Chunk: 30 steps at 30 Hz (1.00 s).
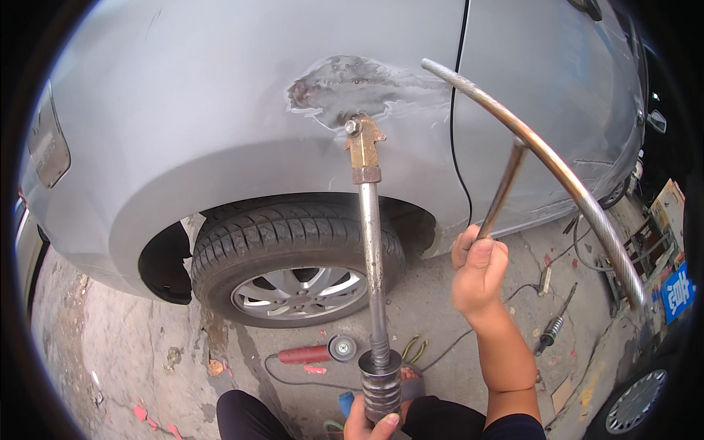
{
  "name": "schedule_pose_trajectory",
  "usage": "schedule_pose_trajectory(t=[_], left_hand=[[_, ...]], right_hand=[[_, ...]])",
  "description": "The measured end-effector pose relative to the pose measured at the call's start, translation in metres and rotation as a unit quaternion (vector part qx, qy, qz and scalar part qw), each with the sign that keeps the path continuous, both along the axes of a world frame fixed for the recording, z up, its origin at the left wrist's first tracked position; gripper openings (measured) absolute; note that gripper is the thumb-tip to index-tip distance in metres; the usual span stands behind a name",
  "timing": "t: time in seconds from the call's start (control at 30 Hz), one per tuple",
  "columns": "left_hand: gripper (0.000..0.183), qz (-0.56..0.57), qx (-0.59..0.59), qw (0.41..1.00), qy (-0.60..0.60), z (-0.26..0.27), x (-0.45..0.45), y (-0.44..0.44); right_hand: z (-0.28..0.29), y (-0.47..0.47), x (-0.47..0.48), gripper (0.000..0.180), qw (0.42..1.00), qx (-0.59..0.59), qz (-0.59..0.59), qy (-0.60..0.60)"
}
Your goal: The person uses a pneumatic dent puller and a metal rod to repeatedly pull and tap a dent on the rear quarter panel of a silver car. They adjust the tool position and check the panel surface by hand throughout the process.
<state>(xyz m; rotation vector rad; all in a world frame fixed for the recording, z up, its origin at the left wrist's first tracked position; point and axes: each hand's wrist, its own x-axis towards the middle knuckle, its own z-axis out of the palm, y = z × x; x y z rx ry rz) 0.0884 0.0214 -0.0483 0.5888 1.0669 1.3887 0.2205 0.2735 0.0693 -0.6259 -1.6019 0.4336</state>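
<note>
A slide hammer (372, 242) extends from the silver car's rear fender (220, 99) toward me. Its brass-coloured pulling head (364, 148), fitted with a bolt, meets the lower edge of a bare, scraped patch (352, 82); the exact contact is hidden. My left hand (369, 421) grips the ribbed cylindrical weight (380, 388) at the near end, partly cut off by the frame. In my right hand (481, 267) is the metal handle of a body hammer (542, 148). Its long curved head is raised to the right of the slide hammer, in front of the door seam.
Below the fender is the wheel (300, 291). A red angle grinder (308, 353), yellow-green pliers (413, 349) and a cable (451, 345) lie on the concrete. Farther right are a spring-bodied tool (554, 327), clutter with a blue sign (677, 291), and another car's wheel (635, 404).
</note>
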Motion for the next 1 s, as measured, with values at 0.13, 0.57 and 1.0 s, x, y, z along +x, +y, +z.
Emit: schedule_pose_trajectory(t=[0.13, 0.57, 1.0], left_hand=[[0.063, -0.006, -0.002, 1.0, -0.021, 0.008, -0.001, 0.001], [0.055, -0.003, 0.001, 1.0, -0.006, 0.013, -0.006, 0.007], [0.037, -0.021, -0.012, 0.998, 0.059, 0.0, -0.018, 0.005]], right_hand=[[-0.002, 0.0, -0.002, 0.057, 0.988, -0.071, -0.108, -0.088], [-0.054, 0.002, 0.017, 0.066, 0.991, -0.064, 0.099, 0.059], [-0.363, -0.24, 0.231, 0.035, 0.575, -0.568, -0.376, -0.454]])
